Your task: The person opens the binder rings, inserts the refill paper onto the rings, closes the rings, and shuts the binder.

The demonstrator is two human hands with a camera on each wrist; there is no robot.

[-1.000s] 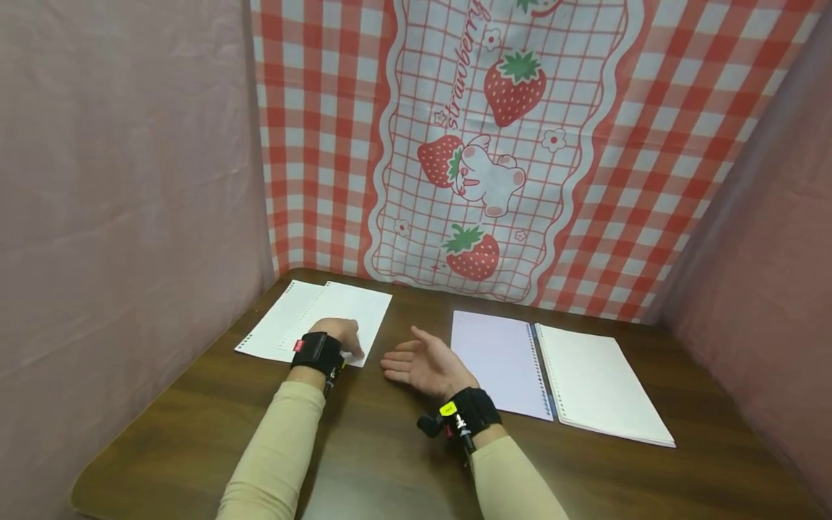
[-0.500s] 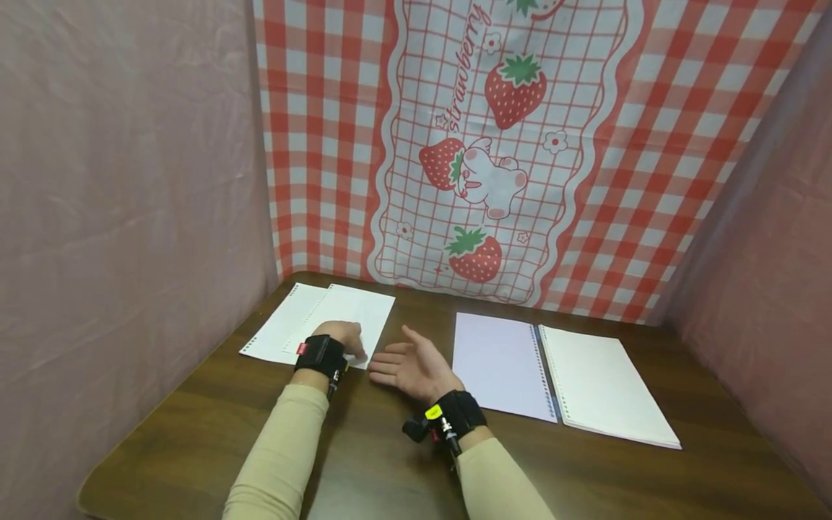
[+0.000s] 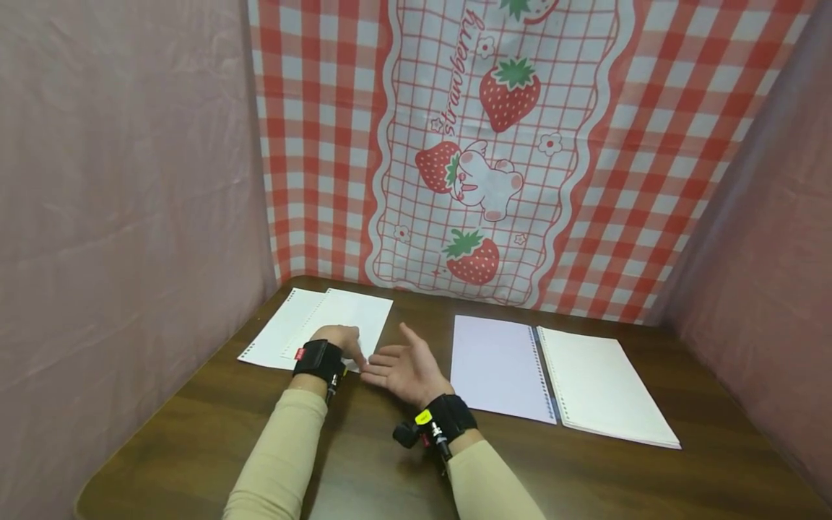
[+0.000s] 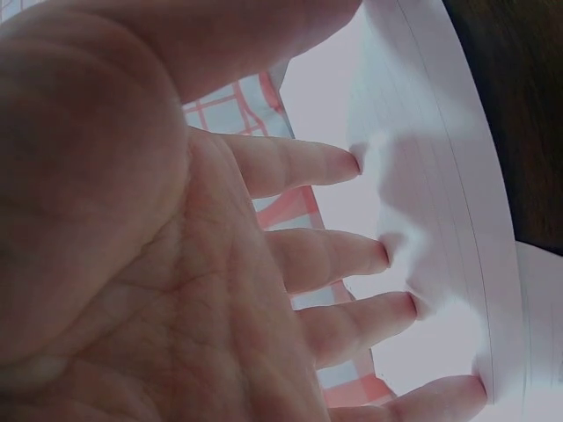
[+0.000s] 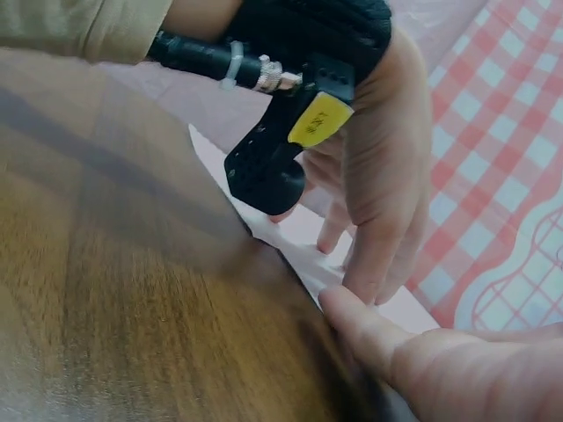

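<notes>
Two loose white sheets with punched holes lie overlapping at the table's left: the upper sheet [image 3: 364, 310] partly covers the lower sheet [image 3: 266, 341]. My left hand [image 3: 338, 341] is over the near part of the upper sheet. In the left wrist view its spread, nearly straight fingers [image 4: 325, 260] touch the paper with their tips. My right hand [image 3: 412, 372] is held palm turned up, fingers extended towards the upper sheet's near right corner. In the right wrist view a right fingertip [image 5: 347, 308] is at the paper's edge, close to the left fingers; whether it touches the sheet cannot be told.
An open spiral notebook lies on the right, with a pale lilac cover [image 3: 500, 368] and a white page stack [image 3: 604, 383]. A strawberry-print checked cloth [image 3: 474, 180] hangs behind the brown wooden table [image 3: 370, 455]. Pink curtains [image 3: 130, 217] flank both sides.
My right hand has moved left, bringing its fingertips to the near corner of the upper sheet beside my left fingers. The left hand stays over the sheet. The head view shifts slightly.
</notes>
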